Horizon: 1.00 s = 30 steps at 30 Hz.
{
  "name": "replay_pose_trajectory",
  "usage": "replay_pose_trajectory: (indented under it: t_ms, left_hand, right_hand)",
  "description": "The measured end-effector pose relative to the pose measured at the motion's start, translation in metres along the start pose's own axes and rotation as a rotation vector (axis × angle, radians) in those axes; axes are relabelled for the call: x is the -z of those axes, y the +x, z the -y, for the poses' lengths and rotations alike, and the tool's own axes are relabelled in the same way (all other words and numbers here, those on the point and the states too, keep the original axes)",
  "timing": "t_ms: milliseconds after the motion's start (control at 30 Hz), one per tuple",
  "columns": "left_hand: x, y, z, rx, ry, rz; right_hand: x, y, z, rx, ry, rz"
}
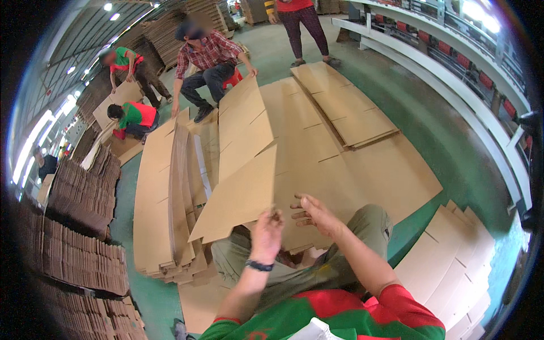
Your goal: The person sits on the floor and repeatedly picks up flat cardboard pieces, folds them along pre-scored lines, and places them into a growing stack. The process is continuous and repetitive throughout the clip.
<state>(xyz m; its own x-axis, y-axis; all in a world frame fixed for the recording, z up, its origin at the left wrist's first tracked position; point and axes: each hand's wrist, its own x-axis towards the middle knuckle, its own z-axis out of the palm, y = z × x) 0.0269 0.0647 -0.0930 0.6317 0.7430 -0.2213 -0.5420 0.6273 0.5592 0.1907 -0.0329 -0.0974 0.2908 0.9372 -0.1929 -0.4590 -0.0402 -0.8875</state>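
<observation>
One slotted cardboard sheet (241, 190) stands tilted near frame centre, its lower right edge pinched by the left hand (266, 231). The right hand (318, 215), fingers spread, is positioned just right.

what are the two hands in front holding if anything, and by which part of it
The left hand holds a flat, tan, slotted cardboard sheet by its near right corner. The right hand is open and holds nothing.
</observation>
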Motion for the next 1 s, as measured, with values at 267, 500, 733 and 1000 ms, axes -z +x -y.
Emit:
replay_pose_trajectory:
  t_ms: [267,500,733,1000]
  left_hand:
    - [-0.050,0.033,0.097,0.179,0.135,0.078]
    - [-0.076,-0.050,0.044,0.524,0.534,0.450]
    - [-0.011,0.020,-0.067,-0.331,1.369,-0.067]
    - [0.071,0.104,0.039,0.434,0.791,-0.189]
  right_hand:
    - [0.021,0.011,0.030,-0.004,-0.034,-0.167]
    - [0.093,0.005,0.027,-0.043,0.155,-0.291]
    - [0.196,-0.046,0.042,-0.092,-0.090,-0.318]
    - [0.248,-0.115,0.114,-0.054,-0.282,-0.403]
